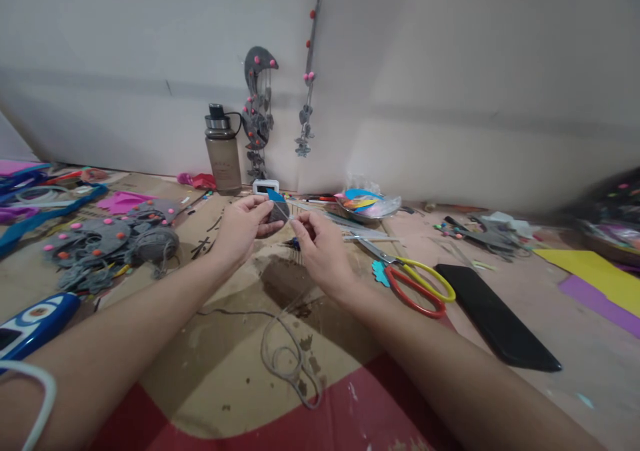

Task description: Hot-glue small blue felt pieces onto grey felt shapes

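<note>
My left hand [245, 227] is closed on a small dark grey felt piece [279, 215], with a pointed blue piece [273, 195] at its upper edge. A pale strand crosses the felt towards my right hand [320, 247], whose thumb and fingers pinch it close to the felt's right edge. Grey yarn [285, 334] trails below my hands and lies in loose loops on the cardboard [225, 377]. Scissors [410, 274] with red and yellow handles lie to the right of my right hand, beside a small turquoise cutout [380, 273].
At the left lie grey felt shapes with pompoms [100, 237] and a grey yarn ball [156, 243]. A bottle [223, 157] stands by the wall, near hanging felt ornaments [257, 104]. A dish of colourful scraps [367, 204] is behind; a black phone [495, 314] lies right.
</note>
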### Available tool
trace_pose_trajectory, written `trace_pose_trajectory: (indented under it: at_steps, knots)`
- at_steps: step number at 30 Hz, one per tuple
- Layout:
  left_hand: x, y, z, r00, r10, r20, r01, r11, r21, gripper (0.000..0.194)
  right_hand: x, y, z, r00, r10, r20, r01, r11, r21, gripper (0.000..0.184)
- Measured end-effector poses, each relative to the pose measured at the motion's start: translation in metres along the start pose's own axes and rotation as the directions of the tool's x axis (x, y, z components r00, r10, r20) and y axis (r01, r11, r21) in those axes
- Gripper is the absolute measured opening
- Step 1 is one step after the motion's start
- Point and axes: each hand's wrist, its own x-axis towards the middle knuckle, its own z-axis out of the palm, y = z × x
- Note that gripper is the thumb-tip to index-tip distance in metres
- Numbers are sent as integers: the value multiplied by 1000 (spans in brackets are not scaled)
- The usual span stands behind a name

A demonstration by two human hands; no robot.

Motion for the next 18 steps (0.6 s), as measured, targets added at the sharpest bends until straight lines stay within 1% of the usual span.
trace_pose_trajectory:
  at_steps: [2,3,4,6,8,9,10,11,12,13,15,16,17,18]
  knots:
    - [8,-5,-8,996,53,-72,-54,999,-10,15,-5,-7,3,994,-67,87,71,997,-37,20]
    - [12,-8,-12,991,76,-106,-79,997,-19,14,-8,-11,4,983,-117,143,125,991,-51,19]
    - [15,-10,-16,987,92,-133,-98,995,-33,14,-11,-15,6,961,-179,209,195,979,-62,20]
    - [21,-15,-23,985,96,-146,-106,992,-63,13,-17,-26,10,887,-321,331,362,930,-68,21]
    - [24,-17,-27,981,112,-158,-128,987,-93,13,-21,-37,10,804,-443,397,505,861,-62,23]
    - [25,-18,-28,979,121,-166,-139,985,-102,13,-22,-43,9,777,-483,404,548,835,-56,24]
    - [26,-18,-30,979,121,-166,-140,984,-110,12,-21,-47,6,771,-503,391,564,824,-52,24]
    - [26,-18,-30,977,122,-173,-143,983,-117,11,-19,-51,2,786,-502,361,554,831,-51,24]
    - [27,-18,-31,977,123,-176,-147,981,-125,11,-16,-52,-3,819,-479,318,520,852,-57,24]
    - [27,-17,-32,975,127,-181,-153,979,-133,11,-13,-52,-10,864,-429,263,462,883,-77,24]
    - [28,-16,-33,971,132,-199,-163,975,-151,12,-5,-44,-23,953,-266,148,290,941,-173,26]
    - [29,-16,-34,969,126,-214,-162,974,-160,13,-2,-37,-29,981,-164,106,186,950,-251,25]
    - [29,-15,-34,968,115,-225,-155,973,-169,13,0,-28,-34,993,-67,99,97,935,-340,23]
    - [29,-15,-34,968,100,-232,-144,973,-180,13,0,-17,-38,994,41,103,9,896,-443,21]
